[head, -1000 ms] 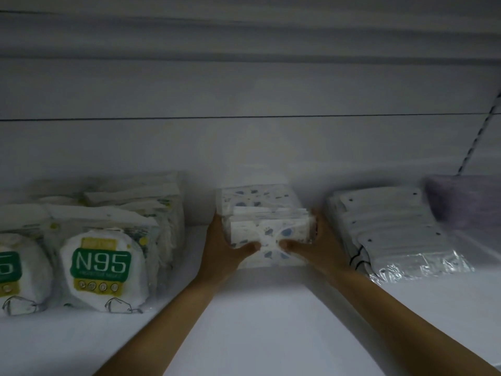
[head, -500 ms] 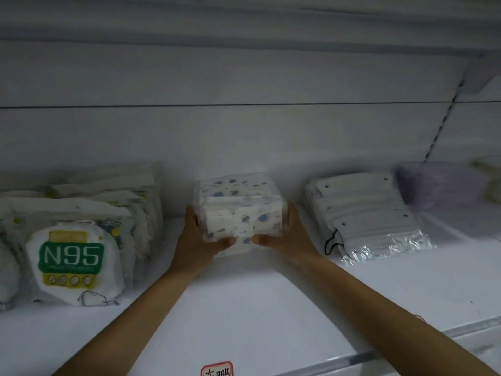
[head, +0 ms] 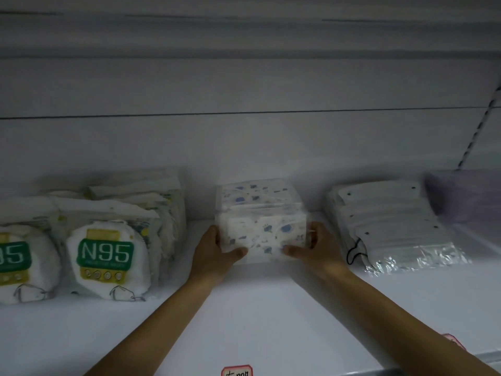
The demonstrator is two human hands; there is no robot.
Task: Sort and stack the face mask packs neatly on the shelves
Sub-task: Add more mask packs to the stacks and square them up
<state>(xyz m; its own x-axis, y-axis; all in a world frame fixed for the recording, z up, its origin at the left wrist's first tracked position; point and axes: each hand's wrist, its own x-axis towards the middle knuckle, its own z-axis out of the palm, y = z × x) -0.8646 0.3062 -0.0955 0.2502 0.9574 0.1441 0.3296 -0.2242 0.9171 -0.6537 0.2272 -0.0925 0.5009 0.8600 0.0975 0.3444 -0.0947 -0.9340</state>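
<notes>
Head view: printed mask pack [head: 261, 234] gripped between left hand [head: 217, 256] and right hand [head: 315, 249].

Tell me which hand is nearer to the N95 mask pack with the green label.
Left. The left hand grips the left end of the blue-patterned mask pack stack, just right of the green-labelled N95 pack. The right hand grips the stack's far end.

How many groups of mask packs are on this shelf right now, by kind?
N95 packs, front-facing rows visible: 2
Blue-patterned pack stack, held between left hand and right hand: 1
Clear-wrapped white pack stack: 1
Purple pack pile, blurred: 1
Total: 5 groups; packs within each cannot be counted.
</notes>
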